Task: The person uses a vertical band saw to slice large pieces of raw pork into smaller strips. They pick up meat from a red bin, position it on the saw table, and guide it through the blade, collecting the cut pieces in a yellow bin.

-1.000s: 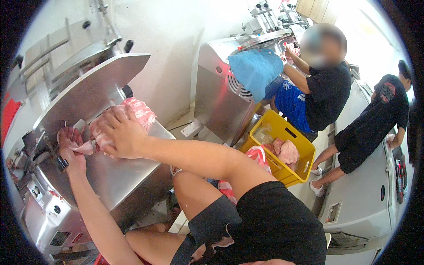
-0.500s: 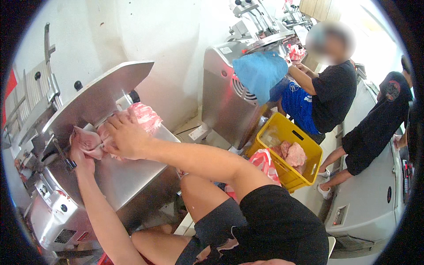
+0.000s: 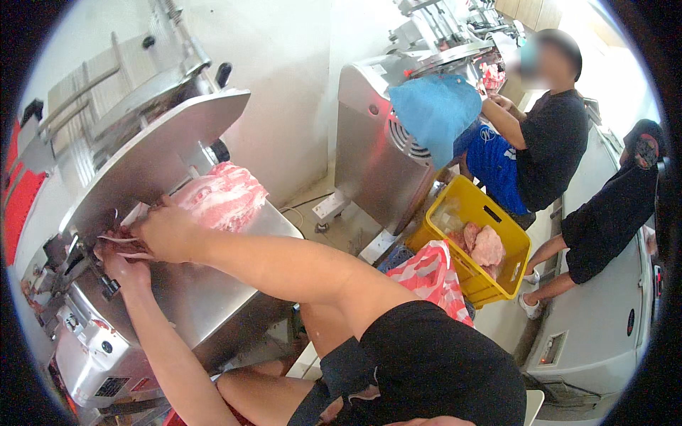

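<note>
At the left a metal meat slicer (image 3: 170, 160) has a wide slanted plate standing over its steel table. My left hand (image 3: 126, 266) is closed on thin pink meat slices (image 3: 128, 248) at the slicer's near left edge, beside a black knob. Just above and right of it, my right hand (image 3: 167, 233) reaches across with fingers curled onto the same slices; its fingertips are partly hidden. Behind my right hand, a pile of red-and-white sliced meat (image 3: 226, 197) lies on the steel table (image 3: 213, 287), below the plate.
A yellow crate (image 3: 444, 213) with meat chunks stands right of the slicer, a red-and-white striped bag (image 3: 430, 277) against it. Beyond, a person (image 3: 550, 149) works at a second slicer (image 3: 366, 142) draped with blue cloth (image 3: 433, 117). Another person (image 3: 611, 195) stands by a white freezer (image 3: 590, 312).
My right hand has moved left, off the meat pile, to the slices by my left hand. The slices are now bunched between both hands. The view has shifted a little.
</note>
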Tool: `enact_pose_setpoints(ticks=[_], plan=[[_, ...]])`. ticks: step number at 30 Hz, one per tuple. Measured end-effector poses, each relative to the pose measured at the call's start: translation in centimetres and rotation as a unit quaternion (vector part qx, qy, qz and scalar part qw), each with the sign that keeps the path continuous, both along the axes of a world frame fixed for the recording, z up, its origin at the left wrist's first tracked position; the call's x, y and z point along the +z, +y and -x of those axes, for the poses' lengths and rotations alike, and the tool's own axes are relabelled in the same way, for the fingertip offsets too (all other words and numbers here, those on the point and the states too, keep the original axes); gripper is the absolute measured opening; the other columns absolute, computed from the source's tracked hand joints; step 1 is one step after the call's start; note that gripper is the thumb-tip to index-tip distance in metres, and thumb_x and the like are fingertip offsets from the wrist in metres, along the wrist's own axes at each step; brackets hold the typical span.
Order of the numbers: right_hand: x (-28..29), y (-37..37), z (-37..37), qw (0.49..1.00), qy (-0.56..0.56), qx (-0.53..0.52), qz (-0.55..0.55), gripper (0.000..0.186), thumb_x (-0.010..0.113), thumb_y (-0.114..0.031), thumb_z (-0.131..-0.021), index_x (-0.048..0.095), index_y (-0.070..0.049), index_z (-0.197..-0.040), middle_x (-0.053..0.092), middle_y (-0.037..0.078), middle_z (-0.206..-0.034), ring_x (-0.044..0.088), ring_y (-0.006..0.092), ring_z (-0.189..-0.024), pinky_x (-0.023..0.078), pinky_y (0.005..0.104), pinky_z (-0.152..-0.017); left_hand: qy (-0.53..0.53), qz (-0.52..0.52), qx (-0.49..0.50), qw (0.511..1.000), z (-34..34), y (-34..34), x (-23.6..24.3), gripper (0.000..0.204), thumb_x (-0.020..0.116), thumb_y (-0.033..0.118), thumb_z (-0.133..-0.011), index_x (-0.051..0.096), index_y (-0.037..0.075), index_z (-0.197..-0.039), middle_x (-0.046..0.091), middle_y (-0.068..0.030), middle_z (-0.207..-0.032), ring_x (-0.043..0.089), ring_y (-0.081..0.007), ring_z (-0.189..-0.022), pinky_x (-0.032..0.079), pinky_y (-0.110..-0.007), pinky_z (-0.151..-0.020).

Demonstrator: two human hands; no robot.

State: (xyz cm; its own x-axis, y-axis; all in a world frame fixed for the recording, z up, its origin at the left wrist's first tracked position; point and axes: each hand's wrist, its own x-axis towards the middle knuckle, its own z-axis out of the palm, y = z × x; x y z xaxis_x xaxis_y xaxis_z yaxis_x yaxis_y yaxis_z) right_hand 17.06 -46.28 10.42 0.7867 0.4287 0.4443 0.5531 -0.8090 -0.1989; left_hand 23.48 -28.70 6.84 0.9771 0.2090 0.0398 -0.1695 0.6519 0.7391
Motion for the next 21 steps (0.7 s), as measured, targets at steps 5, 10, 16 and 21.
enact_pose_setpoints(ticks=[5,10,16,21], plan=[[0.5,-0.2,0.7,1.000,0.005,-0.017,-0.007,0.031,0.054,-0.029,-0.090,0.069,-0.012,-0.111,0.072,0.017,-0.096,0.068,0.0336,-0.097,0.045,0.0521,-0.096,-0.051,0.003,-0.135,0.990,1.7,-1.7,1.3,0.029,0.045,0.037,-0.100,0.058,0.012,-0.098,0.063,-0.0031,-0.099,0.062,-0.0212,-0.097,0.050,-0.041,-0.091],[0.4,0.5,0.4,0.983,-0.092,0.021,-0.156,0.039,0.066,-0.035,-0.085,0.066,-0.005,-0.110,0.069,0.016,-0.100,0.066,0.0357,-0.097,0.049,0.0495,-0.088,-0.001,-0.091,0.024,0.996,3.5,-3.1,3.0,0.037,0.041,0.043,-0.100,0.059,0.011,-0.104,0.064,-0.0059,-0.101,0.062,-0.0247,-0.099,0.051,-0.045,-0.087],[0.1,0.4,0.2,0.978,-0.114,0.037,-0.170,0.054,0.070,-0.030,-0.083,0.051,-0.004,-0.127,0.064,0.020,-0.116,0.059,0.0359,-0.114,0.045,0.0502,-0.098,-0.060,0.079,0.010,0.995,4.4,-4.5,3.6,0.050,0.026,0.046,-0.100,0.054,0.010,-0.121,0.063,-0.0136,-0.115,0.059,-0.0320,-0.110,0.046,-0.050,-0.098],[-0.3,0.5,-0.1,0.983,-0.160,0.030,-0.078,0.047,0.064,-0.026,-0.086,0.052,-0.006,-0.127,0.067,0.016,-0.108,0.063,0.0339,-0.106,0.048,0.0472,-0.094,-0.040,-0.051,-0.027,0.998,4.6,-4.6,3.3,0.048,0.030,0.049,-0.102,0.055,0.011,-0.117,0.063,-0.0103,-0.111,0.059,-0.0292,-0.108,0.047,-0.045,-0.096]])
